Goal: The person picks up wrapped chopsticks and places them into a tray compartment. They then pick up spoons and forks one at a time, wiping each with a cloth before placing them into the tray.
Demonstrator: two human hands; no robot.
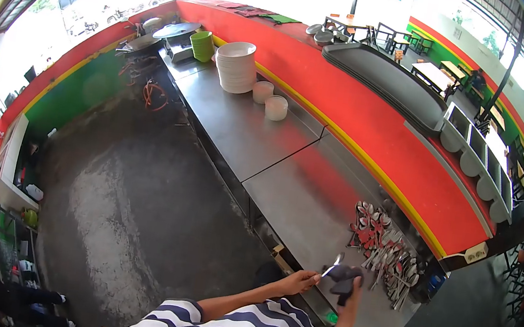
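Observation:
My left hand (301, 282) pinches the handle end of a metal utensil, a spoon or fork (334, 264), above the near edge of the steel counter (282, 212). In my right hand (355, 292) is a dark cloth (344, 280), which lies against the utensil. Both hands are close together, with the cloth between them. Just beyond them a large heap of spoons and forks (388, 251) is spread on the counter, some with red parts or reflections.
A stack of white plates (235, 69), green bowls (202, 46) and two stacks of pale bowls (275, 107) stand at the counter's far end. Dark trays (383, 83) lie on the red ledge (370, 131). A person (477, 80) sits at the back right.

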